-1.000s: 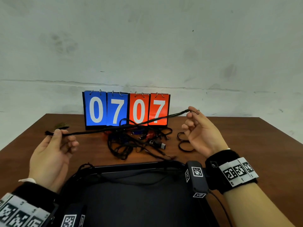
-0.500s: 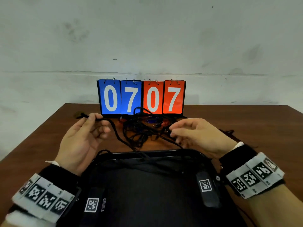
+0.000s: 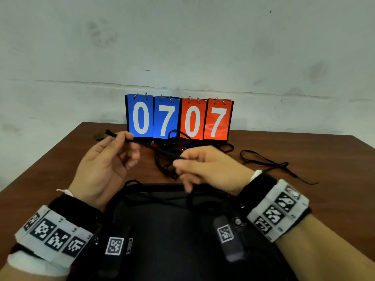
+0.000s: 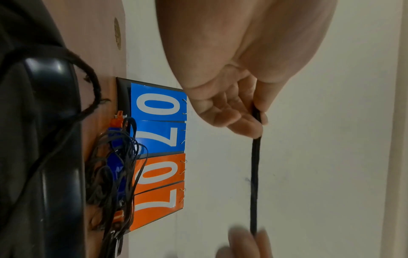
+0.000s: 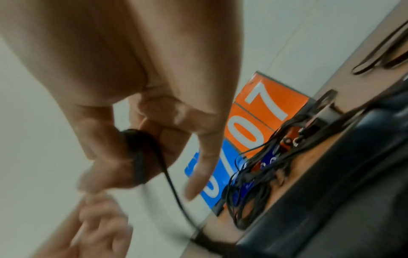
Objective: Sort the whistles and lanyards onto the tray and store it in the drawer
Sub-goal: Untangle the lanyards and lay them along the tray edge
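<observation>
The left hand [image 3: 105, 165] is held raised with its palm turned up, and a black lanyard [image 3: 154, 148] is pinched between its thumb and forefinger, the other fingers loosely curled. The right hand [image 3: 213, 169] is held palm-down close beside it, with the same lanyard pinched at its fingertips. Both wrists are wrapped in marker-printed bands [image 3: 54, 234].

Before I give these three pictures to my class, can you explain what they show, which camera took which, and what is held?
No machine here: a person's two bare hands, with cameras worn on the head and both wrists. The wide picture is from the head; the two tilted ones look along each hand. On the brown table stand a flip scoreboard reading 0707, a tangle of lanyards and whistles, and a black tray nearest the person. The left hand and right hand each pinch one black lanyard, stretched between them.
</observation>
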